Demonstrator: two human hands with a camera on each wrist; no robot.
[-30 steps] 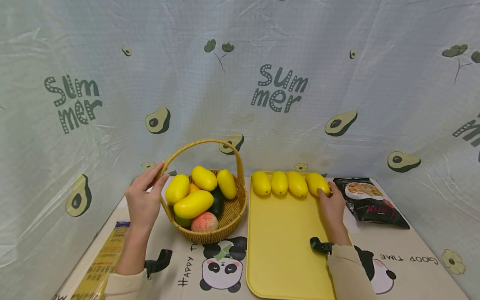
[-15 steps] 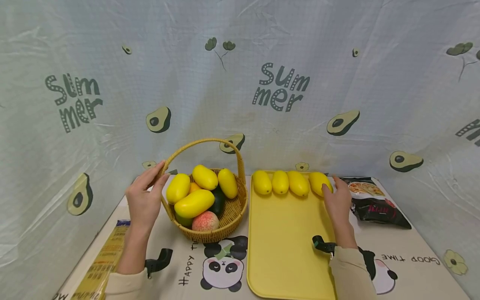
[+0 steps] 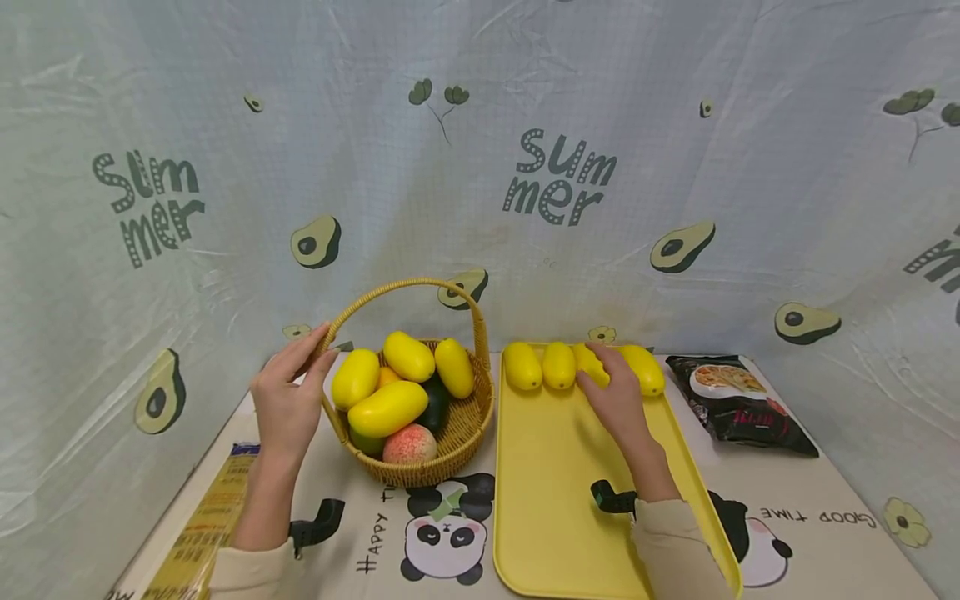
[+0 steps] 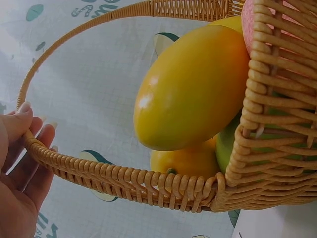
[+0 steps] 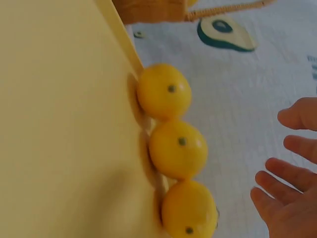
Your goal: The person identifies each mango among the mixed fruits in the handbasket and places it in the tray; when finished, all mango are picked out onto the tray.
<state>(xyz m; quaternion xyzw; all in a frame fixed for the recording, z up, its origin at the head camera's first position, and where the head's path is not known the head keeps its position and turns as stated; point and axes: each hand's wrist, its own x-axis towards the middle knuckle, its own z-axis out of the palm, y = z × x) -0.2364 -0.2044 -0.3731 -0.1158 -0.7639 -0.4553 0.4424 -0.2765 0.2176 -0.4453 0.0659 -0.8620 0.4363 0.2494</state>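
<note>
My left hand (image 3: pixel 288 396) pinches the side of a wicker basket's handle (image 4: pixel 99 171), thumb and fingertips around it. In the basket (image 3: pixel 420 477) lie several yellow mangoes (image 3: pixel 387 408), a pinkish-red peach (image 3: pixel 409 445), a dark green fruit (image 3: pixel 434 403) and part of an orange fruit (image 3: pixel 387 377). To the right, several more mangoes (image 3: pixel 522 367) form a row along the far edge of a yellow tray (image 3: pixel 570 500). Over that row hovers my right hand (image 3: pixel 626 408), fingers spread and holding nothing, partly covering one mango (image 3: pixel 590 364). In the right wrist view its fingers are apart from the fruit.
A black food packet (image 3: pixel 738 408) lies right of the tray. Along the table's left side is a long yellow packet (image 3: pixel 206 525). A patterned curtain (image 3: pixel 555 275) hangs right behind the basket and tray. The panda-print tablecloth (image 3: pixel 352 533) shows in front of the basket.
My right hand let go of the rightmost mango, which now lies slightly further right, and moved left over the neighbouring mango. The left hand and basket stayed put.
</note>
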